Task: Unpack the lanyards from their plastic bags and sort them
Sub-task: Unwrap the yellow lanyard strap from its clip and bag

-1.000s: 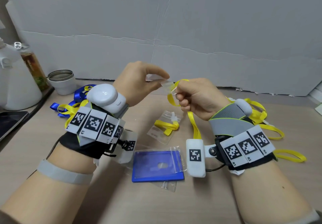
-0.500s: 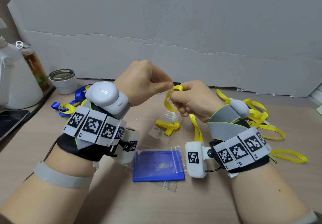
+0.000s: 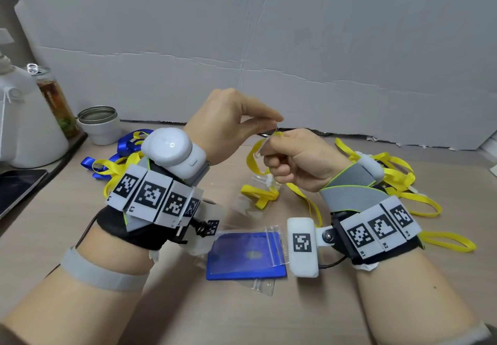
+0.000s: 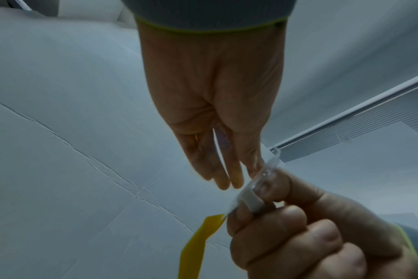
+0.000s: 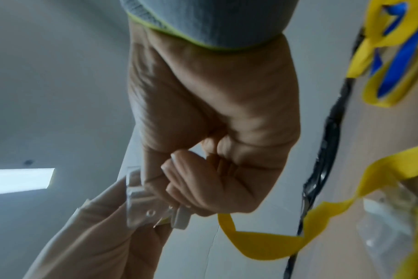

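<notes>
Two hands are raised above the surface (image 3: 172, 315) at centre frame. One yellow lanyard (image 3: 306, 199) is in hand, its strap trailing down to the surface. One bagged yellow lanyard (image 3: 259, 195) lies just below the hands. One mixed blue-and-yellow pile (image 3: 118, 156) sits at left; one loose yellow pile (image 3: 398, 180) sits at right. One blue card holder (image 3: 246, 256) in a clear bag lies at lower centre.

Since the earlier frame the left hand (image 3: 228, 127) has lifted slightly; the fingertips remain together.

The left hand pinches the clear clip (image 4: 263, 181) between thumb and straightened fingers. The right hand (image 3: 301, 162) is fisted, gripping the clip's base and the strap.
</notes>
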The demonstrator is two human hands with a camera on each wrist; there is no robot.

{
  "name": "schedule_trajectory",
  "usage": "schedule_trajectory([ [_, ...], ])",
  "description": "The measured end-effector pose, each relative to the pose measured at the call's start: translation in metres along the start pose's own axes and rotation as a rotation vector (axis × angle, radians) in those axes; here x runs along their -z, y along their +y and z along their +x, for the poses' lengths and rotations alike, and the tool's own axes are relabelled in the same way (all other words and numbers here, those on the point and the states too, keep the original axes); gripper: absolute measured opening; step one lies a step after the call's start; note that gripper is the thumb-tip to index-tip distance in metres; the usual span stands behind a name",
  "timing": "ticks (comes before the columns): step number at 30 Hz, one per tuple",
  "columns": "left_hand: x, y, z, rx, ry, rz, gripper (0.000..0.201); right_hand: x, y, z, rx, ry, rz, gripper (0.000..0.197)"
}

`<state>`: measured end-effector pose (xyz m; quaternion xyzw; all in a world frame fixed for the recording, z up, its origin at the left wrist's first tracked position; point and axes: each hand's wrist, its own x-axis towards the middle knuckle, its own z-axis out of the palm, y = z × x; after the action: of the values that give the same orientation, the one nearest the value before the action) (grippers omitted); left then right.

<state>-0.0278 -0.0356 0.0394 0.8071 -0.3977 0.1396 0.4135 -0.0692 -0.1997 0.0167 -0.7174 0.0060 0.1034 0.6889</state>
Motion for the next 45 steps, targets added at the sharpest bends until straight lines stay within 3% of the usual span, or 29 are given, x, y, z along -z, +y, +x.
schedule_trajectory([
  [7, -0.007, 0.001, 0.001, -0.077, -0.012, -0.029, 0.017, 0.002, 0.001, -0.001, -0.064, -0.104, 0.111, 0.047],
  [11, -0.008, -0.003, 0.002, -0.046, -0.006, -0.004, 0.015, -0.004, -0.002, -0.002, -0.058, -0.075, 0.038, 0.027],
  [24, -0.015, -0.003, 0.001, 0.061, 0.05, 0.0, 0.014, -0.008, 0.0, 0.0, -0.067, 0.02, -0.074, 0.033],
  [27, -0.018, -0.007, 0.002, 0.131, 0.076, -0.047, 0.016, -0.017, 0.005, 0.002, -0.05, 0.019, -0.229, 0.025],
  [30, -0.009, -0.013, 0.004, 0.242, 0.132, -0.104, 0.014, -0.014, 0.006, 0.005, -0.03, 0.11, -0.363, 0.017],
  [34, 0.011, -0.011, 0.001, 0.349, 0.183, -0.277, 0.011, 0.005, 0.004, 0.003, -0.001, 0.244, -0.332, 0.006],
  [37, 0.017, -0.009, -0.008, 0.44, 0.07, -0.433, 0.015, 0.013, 0.004, 0.004, 0.017, 0.335, -0.295, 0.021],
  [40, 0.013, -0.005, -0.019, 0.579, -0.16, -0.486, 0.017, 0.014, 0.004, 0.005, 0.063, 0.403, -0.277, 0.045],
  [45, -0.007, -0.004, -0.035, 0.636, -0.582, -0.288, 0.012, 0.015, 0.003, 0.008, 0.131, 0.437, -0.228, 0.04],
])
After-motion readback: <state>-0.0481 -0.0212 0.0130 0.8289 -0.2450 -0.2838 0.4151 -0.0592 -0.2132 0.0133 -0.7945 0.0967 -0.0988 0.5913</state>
